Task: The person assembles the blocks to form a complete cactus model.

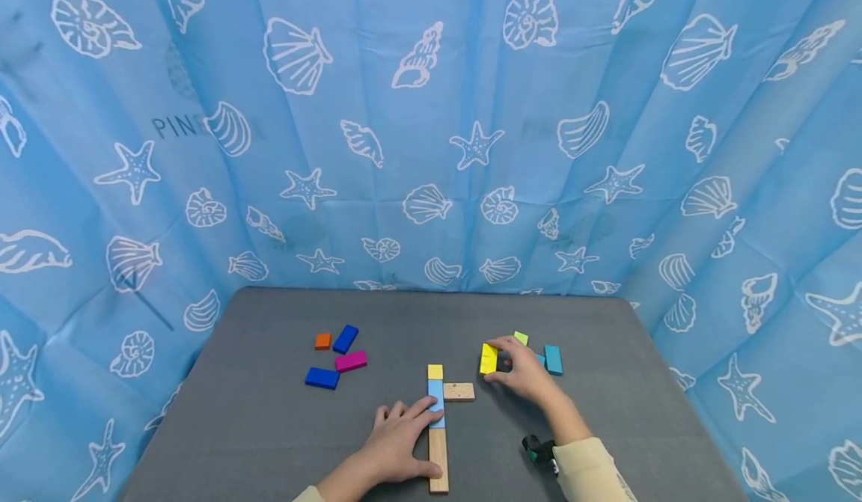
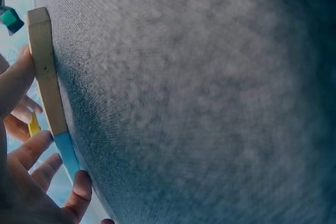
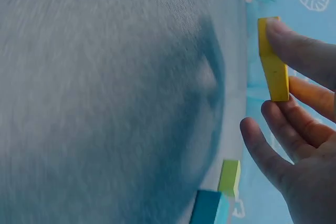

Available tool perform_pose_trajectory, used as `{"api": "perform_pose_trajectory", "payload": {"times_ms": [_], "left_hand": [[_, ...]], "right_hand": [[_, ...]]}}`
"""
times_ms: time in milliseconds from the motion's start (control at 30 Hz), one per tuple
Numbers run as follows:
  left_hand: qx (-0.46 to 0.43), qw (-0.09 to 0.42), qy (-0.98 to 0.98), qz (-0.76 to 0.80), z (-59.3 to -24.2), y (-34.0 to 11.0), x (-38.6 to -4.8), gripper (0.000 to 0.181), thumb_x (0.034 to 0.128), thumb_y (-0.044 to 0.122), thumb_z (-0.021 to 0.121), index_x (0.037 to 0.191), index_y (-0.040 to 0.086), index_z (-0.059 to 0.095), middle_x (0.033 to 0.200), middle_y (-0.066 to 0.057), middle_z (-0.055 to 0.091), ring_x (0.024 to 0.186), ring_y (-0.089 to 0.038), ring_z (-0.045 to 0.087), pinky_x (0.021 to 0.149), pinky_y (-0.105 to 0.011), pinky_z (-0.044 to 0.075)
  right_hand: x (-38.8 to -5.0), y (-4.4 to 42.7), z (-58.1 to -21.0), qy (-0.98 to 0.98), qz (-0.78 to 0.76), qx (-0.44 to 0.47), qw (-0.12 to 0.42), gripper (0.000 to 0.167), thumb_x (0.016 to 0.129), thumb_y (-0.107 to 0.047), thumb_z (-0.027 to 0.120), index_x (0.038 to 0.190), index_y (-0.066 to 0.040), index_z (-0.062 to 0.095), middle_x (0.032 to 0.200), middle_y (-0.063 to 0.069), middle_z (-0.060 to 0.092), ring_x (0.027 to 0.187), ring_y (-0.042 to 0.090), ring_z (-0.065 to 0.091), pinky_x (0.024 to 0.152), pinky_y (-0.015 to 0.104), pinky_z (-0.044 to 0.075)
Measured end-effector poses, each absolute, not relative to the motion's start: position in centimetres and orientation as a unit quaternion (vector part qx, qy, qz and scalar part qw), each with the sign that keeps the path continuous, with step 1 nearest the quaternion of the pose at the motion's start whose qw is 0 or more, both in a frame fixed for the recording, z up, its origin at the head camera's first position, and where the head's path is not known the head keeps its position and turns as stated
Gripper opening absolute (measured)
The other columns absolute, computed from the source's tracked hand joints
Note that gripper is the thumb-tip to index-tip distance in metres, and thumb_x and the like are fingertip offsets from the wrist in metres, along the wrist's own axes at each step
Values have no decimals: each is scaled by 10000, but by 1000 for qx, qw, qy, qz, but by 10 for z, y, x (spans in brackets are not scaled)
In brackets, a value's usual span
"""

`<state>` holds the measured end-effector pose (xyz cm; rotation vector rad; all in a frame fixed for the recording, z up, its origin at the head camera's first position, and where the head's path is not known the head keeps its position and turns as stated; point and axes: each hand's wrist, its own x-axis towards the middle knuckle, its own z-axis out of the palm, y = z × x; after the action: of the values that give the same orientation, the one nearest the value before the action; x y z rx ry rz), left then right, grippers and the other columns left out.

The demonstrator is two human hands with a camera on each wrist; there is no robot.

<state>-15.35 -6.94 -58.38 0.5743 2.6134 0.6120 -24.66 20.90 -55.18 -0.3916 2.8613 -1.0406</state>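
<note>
My right hand pinches a yellow block between thumb and fingers; in the right wrist view the yellow block is off the table. A row of blocks runs toward me: a small light-yellow block, a light blue block, then a long wooden block. Beside the row's right side lies a shorter wooden block. With spread fingers my left hand rests on the row, fingertips at the light blue block and thumb on the long wooden one.
Blue, magenta and orange blocks lie at the left. Lime and teal blocks lie by my right hand. A dark device is at my right wrist. A shell-print curtain surrounds the grey table.
</note>
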Motion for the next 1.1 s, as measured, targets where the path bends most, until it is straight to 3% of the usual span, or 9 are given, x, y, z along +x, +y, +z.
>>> {"api": "perform_pose_trajectory", "payload": {"times_ms": [633, 1100], "left_hand": [[203, 201, 934, 216, -583, -69, -154, 860, 719, 734, 744, 1479, 463, 446, 1608, 125, 344, 1138, -246, 456, 974, -614, 316], [205, 205, 932, 216, -583, -70, -153, 867, 729, 740, 732, 1492, 445, 444, 1616, 107, 342, 1159, -261, 457, 991, -642, 312]], "right_hand": [[-257, 186, -569, 904, -384, -169, 87, 621, 793, -160, 866, 1360, -94, 621, 1370, 94, 588, 1228, 329, 599, 958, 440, 543], [-258, 184, -572, 912, -350, -190, 96, 580, 829, -230, 843, 1356, -106, 634, 1385, 88, 610, 1279, 324, 567, 1032, 508, 483]]}}
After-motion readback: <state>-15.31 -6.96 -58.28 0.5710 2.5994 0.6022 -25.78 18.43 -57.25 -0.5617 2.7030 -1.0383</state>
